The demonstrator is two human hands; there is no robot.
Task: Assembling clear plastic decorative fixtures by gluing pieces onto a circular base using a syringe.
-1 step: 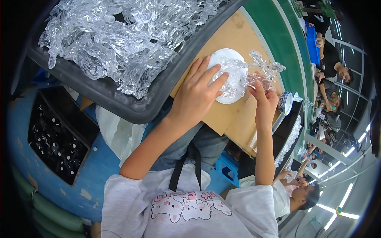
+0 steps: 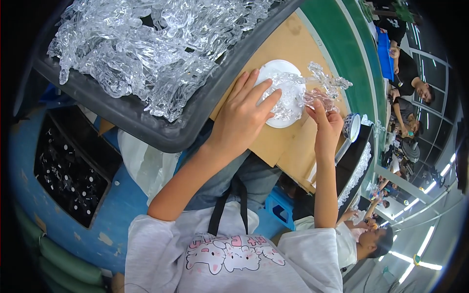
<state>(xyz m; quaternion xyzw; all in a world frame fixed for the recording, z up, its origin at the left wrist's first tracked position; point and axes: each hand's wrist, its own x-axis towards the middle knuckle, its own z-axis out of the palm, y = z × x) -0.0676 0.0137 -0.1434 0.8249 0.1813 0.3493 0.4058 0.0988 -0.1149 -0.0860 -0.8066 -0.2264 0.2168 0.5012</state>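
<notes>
A white round disc (image 2: 278, 68) lies on the brown board (image 2: 288, 39). A clear branched plastic piece (image 2: 320, 83) rests across the disc and sticks out to the right. My left hand (image 2: 244, 115) lies over the disc's left side with fingers spread, pressing down the plastic. My right hand (image 2: 326, 124) pinches the right end of the same clear piece between thumb and fingers, just off the disc's edge.
A black tray (image 2: 161, 139) piled with several clear plastic pieces (image 2: 146, 44) sits to the left. A green belt (image 2: 342, 44) runs behind the board. A black crate (image 2: 68, 171) of dark parts stands lower left. Other people (image 2: 415, 83) work on the right.
</notes>
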